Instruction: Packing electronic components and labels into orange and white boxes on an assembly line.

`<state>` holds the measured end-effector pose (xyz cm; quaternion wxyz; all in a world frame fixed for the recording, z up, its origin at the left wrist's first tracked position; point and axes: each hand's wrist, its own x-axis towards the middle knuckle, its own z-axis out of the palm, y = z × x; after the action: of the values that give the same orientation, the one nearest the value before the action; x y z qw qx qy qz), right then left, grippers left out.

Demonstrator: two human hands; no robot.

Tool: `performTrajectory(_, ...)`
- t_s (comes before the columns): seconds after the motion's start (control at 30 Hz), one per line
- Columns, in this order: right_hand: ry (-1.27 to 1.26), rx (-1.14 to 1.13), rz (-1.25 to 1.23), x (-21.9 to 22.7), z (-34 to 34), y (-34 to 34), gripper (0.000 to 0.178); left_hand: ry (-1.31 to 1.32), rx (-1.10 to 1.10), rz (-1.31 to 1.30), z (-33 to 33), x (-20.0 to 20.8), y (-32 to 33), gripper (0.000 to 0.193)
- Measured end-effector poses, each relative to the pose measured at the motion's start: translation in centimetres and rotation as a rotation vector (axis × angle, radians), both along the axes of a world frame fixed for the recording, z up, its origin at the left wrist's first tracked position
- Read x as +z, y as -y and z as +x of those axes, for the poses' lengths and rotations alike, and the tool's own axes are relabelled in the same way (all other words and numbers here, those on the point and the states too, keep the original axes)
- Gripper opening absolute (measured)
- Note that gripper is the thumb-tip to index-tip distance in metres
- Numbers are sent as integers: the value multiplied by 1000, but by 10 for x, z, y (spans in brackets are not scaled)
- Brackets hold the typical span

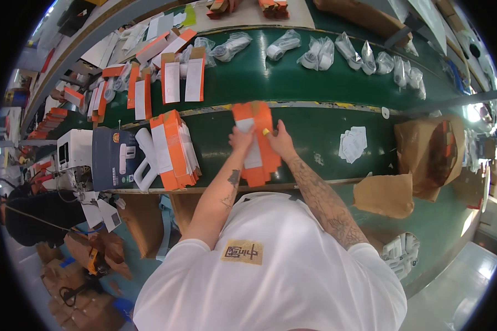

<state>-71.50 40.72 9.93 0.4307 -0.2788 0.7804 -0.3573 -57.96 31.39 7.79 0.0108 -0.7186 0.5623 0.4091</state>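
Note:
In front of me on the green work surface is a stack of flat orange-and-white cartons (254, 157). My left hand (241, 139) grips its left side, with the fingers over the white panel. At the right edge, my right hand (281, 142) holds the same stack, a yellow band or cover on one digit. To the left stands a second stack of orange-and-white cartons (172, 149). Beside it, a white handheld device (144, 160) leans against a dark printed box (114, 159).
Bagged white items (317, 53) line the green conveyor beyond, with opened orange cartons (195, 77) at its left. Small white papers (353, 144) lie to my right, near a large brown paper bag (419, 149). A white machine (74, 149) stands far left.

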Motion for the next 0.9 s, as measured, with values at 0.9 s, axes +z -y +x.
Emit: performTrajectory(0.9, 291, -443, -538, 146, -30, -14, 42, -1164, 133, 88, -99, 144, -53, 46)
